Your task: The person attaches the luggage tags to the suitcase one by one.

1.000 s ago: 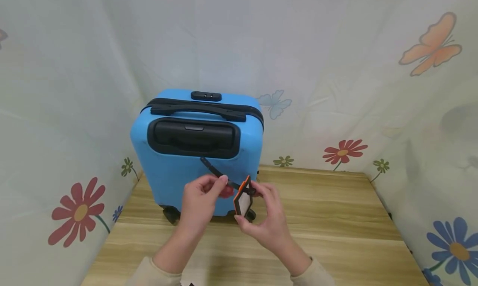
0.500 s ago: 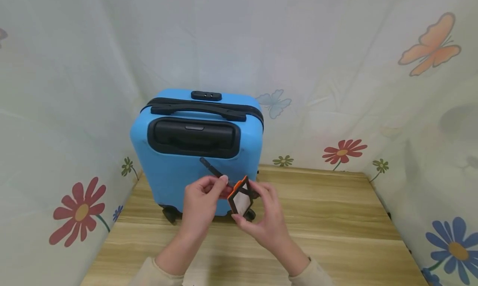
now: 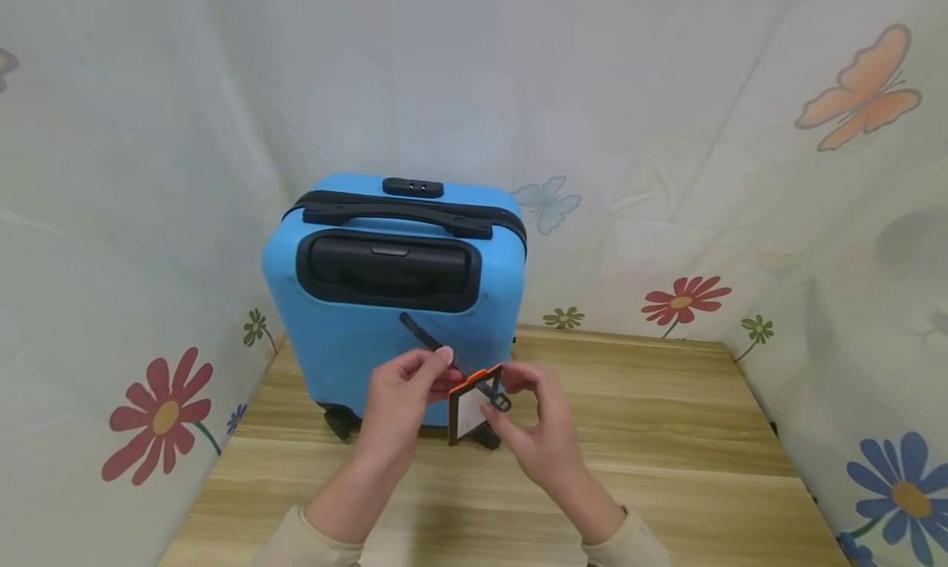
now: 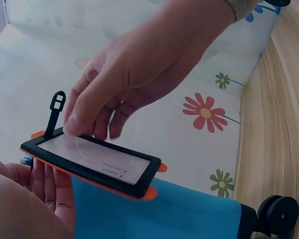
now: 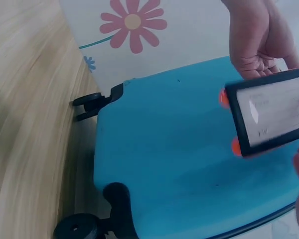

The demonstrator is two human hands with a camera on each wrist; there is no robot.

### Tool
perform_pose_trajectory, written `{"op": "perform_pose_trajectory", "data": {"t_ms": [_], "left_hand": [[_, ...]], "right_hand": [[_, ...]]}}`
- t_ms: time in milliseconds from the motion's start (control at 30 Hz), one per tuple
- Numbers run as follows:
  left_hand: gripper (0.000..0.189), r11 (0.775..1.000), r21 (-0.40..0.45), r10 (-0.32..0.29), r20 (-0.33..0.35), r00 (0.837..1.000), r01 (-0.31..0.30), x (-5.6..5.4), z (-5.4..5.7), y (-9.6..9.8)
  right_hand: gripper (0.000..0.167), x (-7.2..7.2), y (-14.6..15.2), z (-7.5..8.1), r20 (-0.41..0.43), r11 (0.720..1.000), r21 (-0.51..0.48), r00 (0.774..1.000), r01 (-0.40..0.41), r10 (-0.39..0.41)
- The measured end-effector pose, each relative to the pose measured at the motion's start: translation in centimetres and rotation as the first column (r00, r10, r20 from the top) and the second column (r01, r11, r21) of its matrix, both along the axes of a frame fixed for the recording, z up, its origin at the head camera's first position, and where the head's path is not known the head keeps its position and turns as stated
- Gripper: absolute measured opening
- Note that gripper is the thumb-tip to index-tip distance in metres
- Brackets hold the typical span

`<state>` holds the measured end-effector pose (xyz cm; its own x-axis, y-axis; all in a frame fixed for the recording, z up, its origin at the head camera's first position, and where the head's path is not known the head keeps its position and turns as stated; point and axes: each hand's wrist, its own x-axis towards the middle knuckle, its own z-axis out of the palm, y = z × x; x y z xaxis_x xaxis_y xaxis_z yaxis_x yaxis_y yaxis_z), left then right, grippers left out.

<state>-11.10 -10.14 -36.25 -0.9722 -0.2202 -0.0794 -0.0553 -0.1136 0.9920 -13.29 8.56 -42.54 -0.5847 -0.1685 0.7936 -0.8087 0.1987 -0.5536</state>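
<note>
A luggage tag with a black frame, orange back and white card is in front of a blue suitcase. My left hand pinches its black strap between thumb and fingers. The strap's free end points up to the left; its buckle loop sticks out at the right. My right hand has its thumb on the card near the loop, with curled fingers at the tag's edge. In the left wrist view, the strap loop rises above the frame, and left fingers lie below the tag.
The suitcase stands upright on a wood-grain table, its carry handle and combination lock on top. Dark wheels show at its base. A white curtain printed with flowers and butterflies surrounds the table.
The luggage tag has turned so its card faces me more and sits slightly lower. My right thumb has moved from its lower edge onto the card; my left hand keeps its pinch.
</note>
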Motion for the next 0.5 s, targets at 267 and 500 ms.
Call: {"op": "perform_pose_trajectory", "data": {"t_ms": [267,500], "left_hand": [[0.029,0.998,0.056,-0.034,0.023,0.999,0.033,-0.2,-0.1,0.1],[0.028,0.996,0.071,-0.058,0.015,0.998,0.057,-0.2,-0.3,0.1]], "right_hand": [[0.031,-0.6,0.9,1.2,-0.130,0.999,0.030,0.991,0.018,-0.013],[0.012,-0.5,1.0,1.9,-0.154,0.997,0.075,0.987,-0.022,0.034]]}}
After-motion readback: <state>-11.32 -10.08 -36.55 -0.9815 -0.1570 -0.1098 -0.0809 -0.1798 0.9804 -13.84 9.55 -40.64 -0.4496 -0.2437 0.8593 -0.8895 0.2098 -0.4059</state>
